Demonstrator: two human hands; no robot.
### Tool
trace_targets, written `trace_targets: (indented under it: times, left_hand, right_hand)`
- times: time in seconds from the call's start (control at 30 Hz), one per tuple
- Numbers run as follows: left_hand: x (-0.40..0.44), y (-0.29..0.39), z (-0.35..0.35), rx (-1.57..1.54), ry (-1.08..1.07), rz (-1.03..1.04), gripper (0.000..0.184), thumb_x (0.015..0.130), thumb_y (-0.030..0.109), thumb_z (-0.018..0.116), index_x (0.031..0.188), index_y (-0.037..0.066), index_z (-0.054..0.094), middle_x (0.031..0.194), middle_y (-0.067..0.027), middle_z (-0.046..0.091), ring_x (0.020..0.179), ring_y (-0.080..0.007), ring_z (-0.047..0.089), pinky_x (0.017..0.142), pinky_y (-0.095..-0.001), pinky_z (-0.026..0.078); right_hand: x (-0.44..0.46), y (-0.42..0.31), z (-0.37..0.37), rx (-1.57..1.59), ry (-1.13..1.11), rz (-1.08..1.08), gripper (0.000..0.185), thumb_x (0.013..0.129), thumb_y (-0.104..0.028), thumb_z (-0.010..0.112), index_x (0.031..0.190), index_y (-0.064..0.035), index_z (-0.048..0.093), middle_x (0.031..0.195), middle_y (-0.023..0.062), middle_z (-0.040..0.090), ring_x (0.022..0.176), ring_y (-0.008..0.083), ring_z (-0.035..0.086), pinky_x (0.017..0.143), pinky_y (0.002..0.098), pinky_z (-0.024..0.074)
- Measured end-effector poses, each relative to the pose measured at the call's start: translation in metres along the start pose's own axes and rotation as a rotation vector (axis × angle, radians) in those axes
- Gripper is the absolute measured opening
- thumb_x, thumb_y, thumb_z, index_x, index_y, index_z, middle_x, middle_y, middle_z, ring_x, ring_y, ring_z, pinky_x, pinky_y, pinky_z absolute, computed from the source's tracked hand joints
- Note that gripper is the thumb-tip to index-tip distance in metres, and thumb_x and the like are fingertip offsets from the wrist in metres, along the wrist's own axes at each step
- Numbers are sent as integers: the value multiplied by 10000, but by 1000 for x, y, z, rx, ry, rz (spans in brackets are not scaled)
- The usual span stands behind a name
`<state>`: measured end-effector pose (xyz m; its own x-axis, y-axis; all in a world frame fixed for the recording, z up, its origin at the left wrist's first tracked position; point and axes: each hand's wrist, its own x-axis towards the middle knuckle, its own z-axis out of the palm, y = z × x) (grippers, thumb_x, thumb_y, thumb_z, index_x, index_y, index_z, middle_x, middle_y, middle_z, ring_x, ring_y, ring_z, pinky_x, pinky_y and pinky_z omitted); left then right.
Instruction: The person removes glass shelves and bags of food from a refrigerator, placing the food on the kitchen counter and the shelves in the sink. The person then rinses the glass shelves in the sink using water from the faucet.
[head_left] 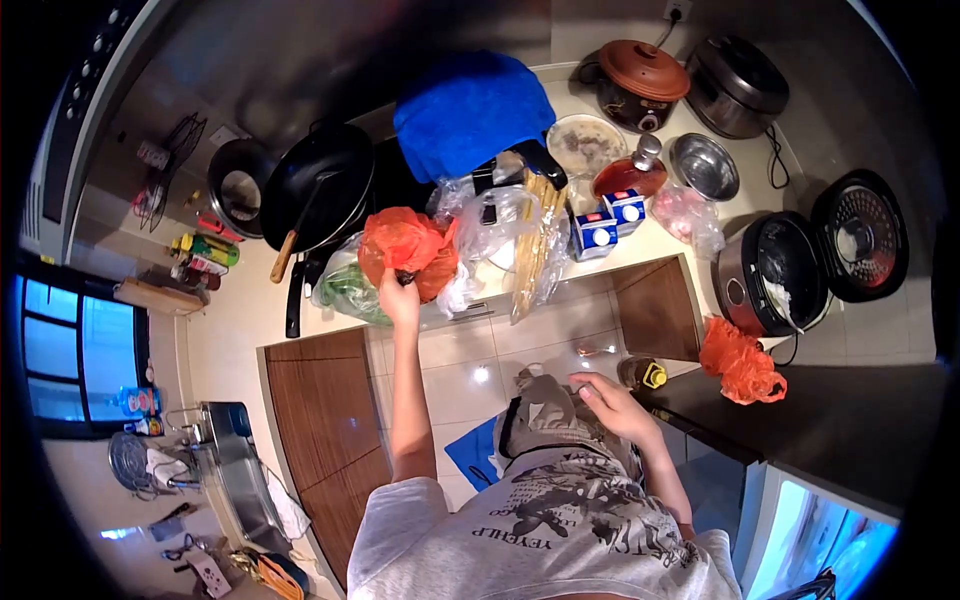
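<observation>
My left hand (400, 300) reaches out to the counter's front edge, its fingers closed on a red plastic bag (405, 245). Something small and dark shows at the fingertips; I cannot make out what it is. Beside that bag lies a clear plastic bag with green vegetables (350, 283). To its right are crumpled clear bags (497, 222) and a long pack of yellowish sticks (541, 235). My right hand (615, 405) hangs in front of my body near the shorts, fingers loosely apart, holding nothing.
A black wok (320, 190), a blue cloth (472, 115), two blue-and-white cartons (598, 236), a metal bowl (705, 166) and a clay-lidded pot (643, 75) crowd the counter. An open rice cooker (765, 275) stands right. An oil bottle (643, 374) is below; the fridge (820, 540) glows at lower right.
</observation>
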<state>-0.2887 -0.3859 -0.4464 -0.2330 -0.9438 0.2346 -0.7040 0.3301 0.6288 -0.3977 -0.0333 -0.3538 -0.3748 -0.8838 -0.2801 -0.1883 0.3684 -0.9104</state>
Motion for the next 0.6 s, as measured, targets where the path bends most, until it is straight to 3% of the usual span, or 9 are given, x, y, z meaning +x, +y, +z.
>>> trace_targets:
  times: [0.07, 0.13, 0.17, 0.2, 0.27, 0.33, 0.4, 0.5, 0.6]
  left_hand:
    - [1, -8, 4, 54, 19, 188, 235, 692, 128, 557, 880, -7, 520, 792, -229, 556, 753, -378, 540, 642, -392, 421]
    - [8, -47, 14, -33, -55, 399, 294, 689, 178, 613, 856, -34, 498, 880, -187, 539, 827, -291, 518, 722, -352, 400]
    - [-6, 14, -31, -110, -254, 279, 402, 691, 193, 627, 990, -35, 485, 1013, -198, 509, 939, -308, 485, 822, -373, 368]
    - [-19, 25, -33, -148, 41, 465, 566, 698, 225, 633, 1156, -17, 406, 1139, -215, 442, 1050, -314, 423, 919, -378, 298]
    - [-28, 52, -57, -110, 25, 542, 638, 765, 206, 577, 1252, -44, 249, 1288, -225, 258, 1171, -319, 297, 995, -383, 197]
    - [-32, 62, -50, -192, 229, 771, 484, 783, 135, 534, 1184, -48, 335, 1194, -217, 362, 1078, -321, 395, 919, -389, 317]
    - [-68, 122, -63, -265, 283, 807, 406, 774, 214, 589, 1071, -24, 448, 1066, -162, 469, 949, -232, 483, 812, -338, 406]
    - [-109, 185, -54, -270, 201, 1045, 303, 795, 88, 535, 1057, -35, 446, 949, -147, 511, 786, -260, 525, 695, -302, 452]
    - [-139, 195, -16, -550, -32, 1205, 298, 786, 72, 539, 1045, -45, 448, 963, -164, 512, 828, -272, 522, 704, -312, 451]
  right_hand:
    - [-6, 8, 1, -7, 25, 32, 337, 869, -271, 401, 1110, -41, 449, 1045, 122, 523, 969, 234, 504, 823, 301, 379]
    - [-16, 18, 5, 2, 75, 15, 346, 872, -289, 398, 1110, -44, 449, 1019, 120, 534, 961, 225, 510, 827, 297, 378]
    - [-21, 26, 6, 10, 112, 38, 349, 868, -307, 401, 1064, -31, 483, 1051, 129, 522, 967, 240, 496, 834, 315, 378]
    - [-29, 29, 1, 50, 136, 98, 363, 868, -328, 397, 1064, -35, 485, 1037, 129, 525, 967, 232, 494, 835, 309, 376]
    - [-58, -7, -27, 44, 371, 100, 359, 874, -311, 393, 1076, -25, 472, 1029, 126, 527, 959, 210, 499, 826, 296, 381]
    - [-83, 1, -32, 223, 633, 134, 320, 871, -254, 414, 1068, -7, 460, 1026, 117, 534, 967, 207, 503, 830, 288, 386]
    - [-105, 32, -38, 57, 875, 32, 279, 863, -210, 433, 1050, -6, 469, 990, 101, 553, 939, 189, 523, 811, 286, 402]
    - [-174, 18, -60, 67, 1321, -20, 224, 857, -160, 436, 1008, -5, 496, 921, 77, 563, 874, 153, 531, 781, 274, 410]
    - [-256, 8, -74, 85, 1707, -138, 155, 842, -121, 449, 966, -44, 504, 886, 37, 548, 870, 114, 506, 780, 259, 397]
